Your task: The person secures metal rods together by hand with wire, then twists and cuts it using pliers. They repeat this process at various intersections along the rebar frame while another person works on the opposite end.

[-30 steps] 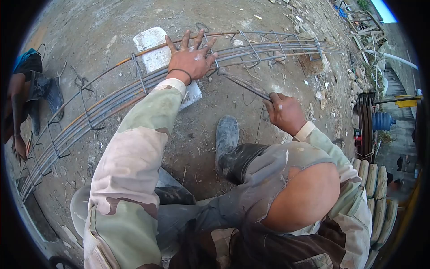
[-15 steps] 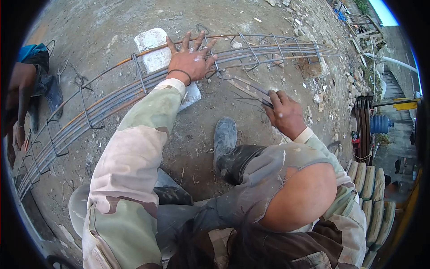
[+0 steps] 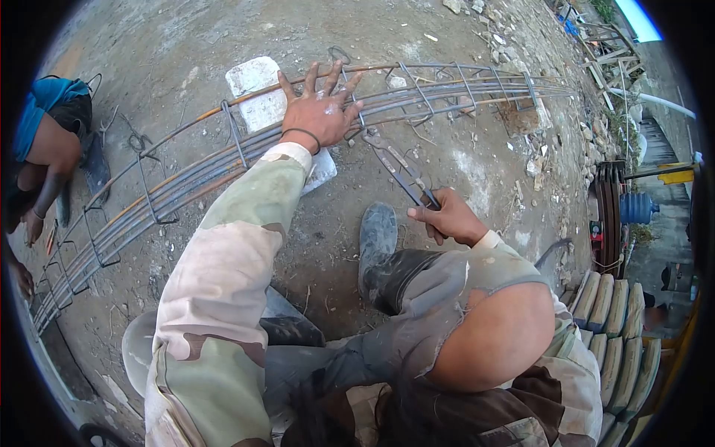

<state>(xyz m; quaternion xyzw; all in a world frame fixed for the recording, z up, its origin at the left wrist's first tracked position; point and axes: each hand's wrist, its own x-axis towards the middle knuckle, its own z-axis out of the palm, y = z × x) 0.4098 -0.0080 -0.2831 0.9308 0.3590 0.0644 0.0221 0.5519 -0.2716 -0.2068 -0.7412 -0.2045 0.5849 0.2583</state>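
Observation:
My left hand (image 3: 320, 115) lies spread over a long rebar cage (image 3: 201, 170), its fingers stretched across the bars beside a stirrup. Held in my right hand (image 3: 451, 217) is a pair of long-handled pincers (image 3: 372, 137). Their jaws are at the near side of the cage, by a stirrup just right of my left hand. Whether the jaws grip a tie wire is too small to tell. The cage consists of several long bars with bent stirrups (image 3: 418, 91) along it.
A whitish block (image 3: 257, 89) supports the cage near my left hand, and another block (image 3: 518, 115) lies under its right part. At the left, a co-worker in a blue shirt (image 3: 63, 93) crouches by the cage. Stacked bags (image 3: 618, 313) and a blue water jug (image 3: 637, 208) stand at right.
My right hand has moved down and left, swinging the pincers' handles toward me and turning its grip. My left hand stays on the cage. More of the co-worker shows at left.

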